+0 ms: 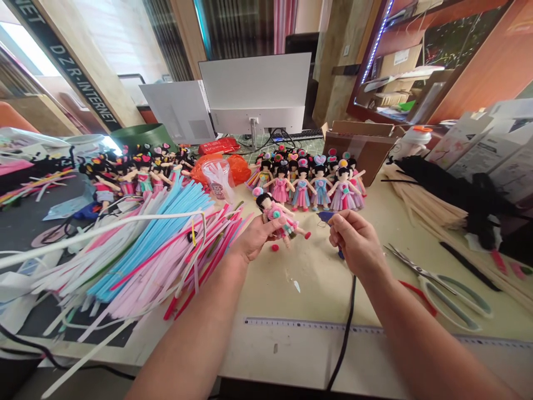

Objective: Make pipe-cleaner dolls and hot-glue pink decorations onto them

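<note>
My left hand (255, 238) is closed round a small pipe-cleaner doll (278, 215) with black hair and a pink dress, held just above the table. My right hand (357, 243) grips a blue tool (326, 217), probably a glue gun; its tip points at the doll and a black cord (345, 333) runs from it toward me. A small red pompom (275, 248) lies under the doll. Most of the tool is hidden inside my fist.
Finished dolls stand in rows at the back centre (310, 180) and back left (133, 169). A heap of pink, blue and white pipe cleaners (158, 250) fills the left. Scissors (441, 286) lie right, a ruler (312, 326) in front, a cardboard box (360, 144) behind.
</note>
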A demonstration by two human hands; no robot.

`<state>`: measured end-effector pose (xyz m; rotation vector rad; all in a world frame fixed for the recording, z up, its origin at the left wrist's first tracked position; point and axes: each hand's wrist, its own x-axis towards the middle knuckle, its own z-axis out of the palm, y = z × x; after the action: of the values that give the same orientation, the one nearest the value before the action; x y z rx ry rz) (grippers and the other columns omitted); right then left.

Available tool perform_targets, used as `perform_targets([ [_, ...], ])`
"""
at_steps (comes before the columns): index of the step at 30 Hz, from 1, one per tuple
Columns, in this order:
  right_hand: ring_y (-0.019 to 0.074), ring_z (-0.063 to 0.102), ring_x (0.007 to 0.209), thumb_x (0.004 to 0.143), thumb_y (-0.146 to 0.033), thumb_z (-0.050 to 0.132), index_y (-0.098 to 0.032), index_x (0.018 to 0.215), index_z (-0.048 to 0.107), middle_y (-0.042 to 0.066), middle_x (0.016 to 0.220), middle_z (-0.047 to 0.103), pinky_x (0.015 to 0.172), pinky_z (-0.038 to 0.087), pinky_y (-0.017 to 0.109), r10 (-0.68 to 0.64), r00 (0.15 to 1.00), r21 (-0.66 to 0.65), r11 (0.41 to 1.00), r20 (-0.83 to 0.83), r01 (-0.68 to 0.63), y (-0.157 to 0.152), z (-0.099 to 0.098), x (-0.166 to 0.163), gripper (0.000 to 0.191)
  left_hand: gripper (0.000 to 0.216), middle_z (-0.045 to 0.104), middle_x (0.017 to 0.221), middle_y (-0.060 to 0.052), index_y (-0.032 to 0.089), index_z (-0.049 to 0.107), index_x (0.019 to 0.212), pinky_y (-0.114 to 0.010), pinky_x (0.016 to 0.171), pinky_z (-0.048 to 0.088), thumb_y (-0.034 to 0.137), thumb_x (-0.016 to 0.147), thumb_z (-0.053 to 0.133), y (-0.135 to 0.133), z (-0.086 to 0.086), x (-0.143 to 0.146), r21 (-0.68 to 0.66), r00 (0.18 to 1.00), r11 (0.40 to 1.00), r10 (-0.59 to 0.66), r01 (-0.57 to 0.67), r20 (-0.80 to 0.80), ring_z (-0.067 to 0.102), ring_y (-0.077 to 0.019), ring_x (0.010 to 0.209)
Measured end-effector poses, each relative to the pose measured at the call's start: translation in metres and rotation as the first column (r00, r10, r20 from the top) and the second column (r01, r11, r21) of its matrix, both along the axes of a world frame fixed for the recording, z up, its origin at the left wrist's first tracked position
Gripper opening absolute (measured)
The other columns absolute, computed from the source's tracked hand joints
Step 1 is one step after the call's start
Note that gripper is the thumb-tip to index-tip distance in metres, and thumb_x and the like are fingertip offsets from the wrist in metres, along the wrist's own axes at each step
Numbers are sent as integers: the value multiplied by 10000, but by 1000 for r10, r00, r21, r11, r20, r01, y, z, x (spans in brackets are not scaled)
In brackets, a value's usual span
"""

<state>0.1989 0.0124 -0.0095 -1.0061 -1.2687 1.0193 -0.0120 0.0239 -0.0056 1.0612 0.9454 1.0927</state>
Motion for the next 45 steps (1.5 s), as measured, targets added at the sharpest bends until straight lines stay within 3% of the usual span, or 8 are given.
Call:
perform_targets([
  [6,106,394,481,830,-487,587,-212,759,573,-47,528,437,460,330,246,-13,980,23,1000,199,8,-5,-2,-7,284,425,665,821,-48,147,649,914,-243,579,386,430,635,800,-2,0,-3,-25,991,992,-125,124,-47,568,-130,652],
  [13,124,440,570,796,-321,632,-231,790,675,-15,666,464,554,399,273,-181,854,339,941,487,6,-8,2,-11,100,403,692,906,-86,143,664,968,-259,636,427,407,686,779,-9,2,5,-16,945,953,-301,302,-127,613,-175,766],
  [18,139,510,638,826,-288,602,-224,728,630,14,732,539,597,424,277,-111,833,316,945,542,-79,-8,1,-12,121,365,696,887,-74,155,668,949,-283,703,450,384,689,782,-11,2,10,-7,925,930,-366,367,-103,632,-191,806],
  [24,110,464,491,831,-372,556,-219,759,548,-34,577,509,483,390,249,-87,934,127,991,346,45,-6,2,-9,169,413,692,895,-84,140,669,962,-253,625,425,416,677,781,-5,2,1,-15,971,976,-219,219,-91,618,-171,756],
  [31,103,471,490,758,-592,616,-186,780,614,-21,593,537,451,390,242,60,961,-50,998,271,-48,-2,-4,-11,407,389,648,745,-22,152,654,823,-250,605,382,422,595,817,3,0,-8,-20,999,999,-26,25,-39,556,-122,641],
  [35,123,478,572,661,-505,749,-201,815,640,-14,658,546,528,412,267,-27,902,102,995,431,-19,-2,-10,-14,357,381,617,712,-5,154,654,798,-251,587,350,430,589,812,2,1,-7,-27,999,999,20,-21,-39,522,-108,619],
  [38,119,464,572,708,-412,730,-220,790,646,-6,702,559,561,412,274,-105,828,214,977,551,-19,-6,-10,-16,225,370,605,700,0,159,641,773,-256,593,348,445,602,800,2,0,-5,-30,999,999,29,-30,-40,521,-111,627],
  [45,115,454,535,769,-309,644,-227,748,632,-7,668,562,529,383,257,-191,742,311,950,643,-25,-11,-5,-18,86,369,610,703,5,161,625,789,-244,576,347,423,599,803,1,-3,0,-31,999,999,28,-29,-28,507,-98,608],
])
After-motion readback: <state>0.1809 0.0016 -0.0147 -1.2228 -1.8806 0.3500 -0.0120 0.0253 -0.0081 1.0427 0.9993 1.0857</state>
